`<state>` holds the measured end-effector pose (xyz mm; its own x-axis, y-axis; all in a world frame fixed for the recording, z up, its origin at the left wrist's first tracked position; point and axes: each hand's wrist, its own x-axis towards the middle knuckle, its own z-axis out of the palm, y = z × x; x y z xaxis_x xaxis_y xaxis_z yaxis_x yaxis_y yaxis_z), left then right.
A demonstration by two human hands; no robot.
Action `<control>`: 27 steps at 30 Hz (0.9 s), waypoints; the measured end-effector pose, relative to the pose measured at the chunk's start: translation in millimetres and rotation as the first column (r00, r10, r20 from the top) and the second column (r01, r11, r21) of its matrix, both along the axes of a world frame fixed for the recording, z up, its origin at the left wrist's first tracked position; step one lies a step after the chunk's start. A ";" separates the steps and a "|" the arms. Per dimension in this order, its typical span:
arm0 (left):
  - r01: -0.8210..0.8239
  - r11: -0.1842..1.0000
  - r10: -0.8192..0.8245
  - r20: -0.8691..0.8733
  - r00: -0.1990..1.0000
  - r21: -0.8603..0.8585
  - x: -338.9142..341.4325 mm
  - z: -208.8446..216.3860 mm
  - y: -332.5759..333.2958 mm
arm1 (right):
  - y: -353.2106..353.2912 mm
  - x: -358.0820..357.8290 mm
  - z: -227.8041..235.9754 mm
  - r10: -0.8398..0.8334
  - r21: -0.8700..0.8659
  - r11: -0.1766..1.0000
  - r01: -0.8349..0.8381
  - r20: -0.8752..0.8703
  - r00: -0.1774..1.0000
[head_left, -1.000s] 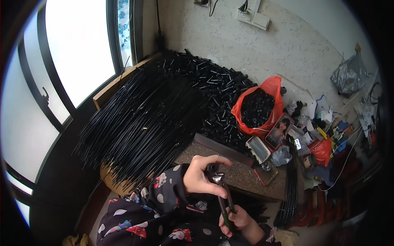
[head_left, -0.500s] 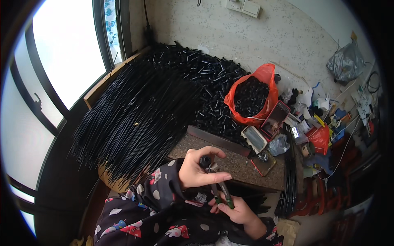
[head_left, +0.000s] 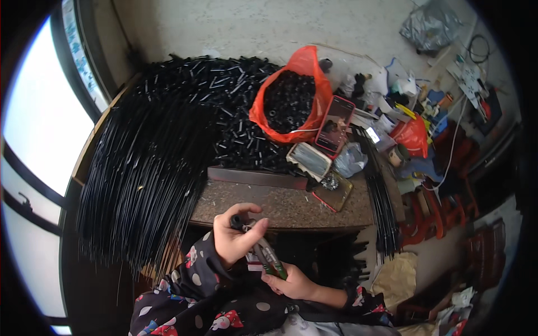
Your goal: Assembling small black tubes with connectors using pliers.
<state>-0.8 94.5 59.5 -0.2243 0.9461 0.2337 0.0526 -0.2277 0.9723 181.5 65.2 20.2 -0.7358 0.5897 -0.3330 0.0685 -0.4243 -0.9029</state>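
My left hand (head_left: 228, 245) is curled round a short black tubular piece (head_left: 236, 222), its round end showing between forefinger and thumb. Below it, my right hand (head_left: 295, 284) grips a pair of pliers (head_left: 269, 257) by their green handles. The pliers' jaws point up toward the black piece, partly behind my left thumb, so I cannot tell whether they touch it. Both hands are just in front of the table's near edge. Beyond them, many loose black tubular pieces (head_left: 241, 134) lie heaped on the speckled table (head_left: 269, 204).
Long thin black rods (head_left: 140, 185) cover the table's left side and overhang its front. An orange-red bag (head_left: 324, 95) of black parts stands beside a phone (head_left: 334, 126), a small box (head_left: 310, 161) and a clear bag (head_left: 351, 159). More rods (head_left: 384, 207) lie at right, near clutter.
The view has swung to the right, so the table and everything on it sit further left in the picture. My hands keep the same black piece and pliers.
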 end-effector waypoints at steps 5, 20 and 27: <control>0.026 0.997 -0.032 0.086 0.996 0.067 1.1 -1.1 7.1 | 87.3 19.6 -16.6 -0.488 0.663 0.706 0.250 0.198 0.850; 0.082 0.993 -0.081 -0.026 0.996 0.082 5.5 -12.5 24.6 | 222.6 78.2 -57.7 -0.718 0.975 0.090 -0.203 0.205 0.665; 0.121 0.981 -0.114 -0.057 0.992 0.149 8.6 -6.6 19.5 | 224.9 83.1 -56.3 -0.745 0.969 0.137 -0.204 0.237 0.623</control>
